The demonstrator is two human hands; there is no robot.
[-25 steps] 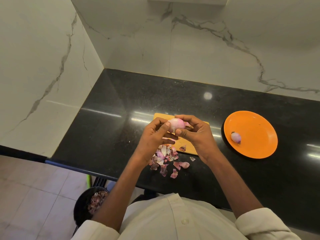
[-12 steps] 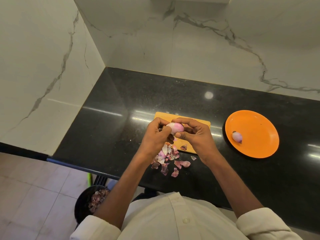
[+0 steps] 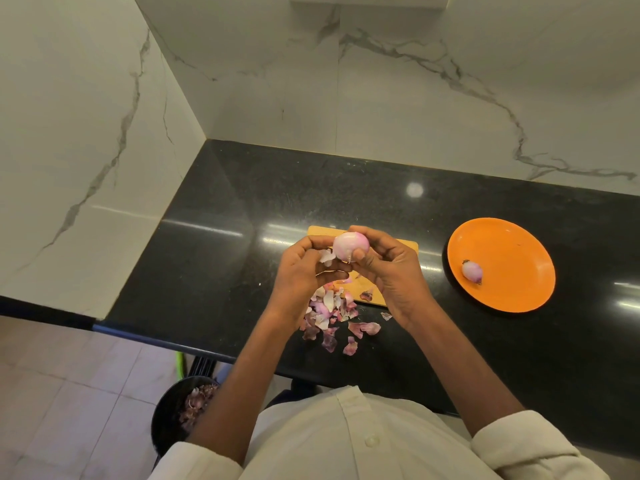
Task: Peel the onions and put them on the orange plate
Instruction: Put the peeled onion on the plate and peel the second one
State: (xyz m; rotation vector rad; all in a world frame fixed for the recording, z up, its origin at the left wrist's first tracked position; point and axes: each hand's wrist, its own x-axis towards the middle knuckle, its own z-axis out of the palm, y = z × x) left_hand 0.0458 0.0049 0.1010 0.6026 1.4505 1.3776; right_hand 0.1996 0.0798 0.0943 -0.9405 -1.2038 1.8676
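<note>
Pink onion [image 3: 349,245] sits gripped in the curled right hand [image 3: 391,271] while the left hand [image 3: 301,271] pinches a loose peel [image 3: 327,257].

- Your right hand [image 3: 391,268] grips a pale pink onion [image 3: 349,245] above the wooden cutting board [image 3: 408,245].
- Your left hand [image 3: 301,271] pinches a loose piece of skin [image 3: 326,257] beside it.
- Peels [image 3: 329,311] lie heaped on the black counter [image 3: 242,237].
- One peeled onion [image 3: 471,271] sits on the orange plate [image 3: 512,247].
</note>
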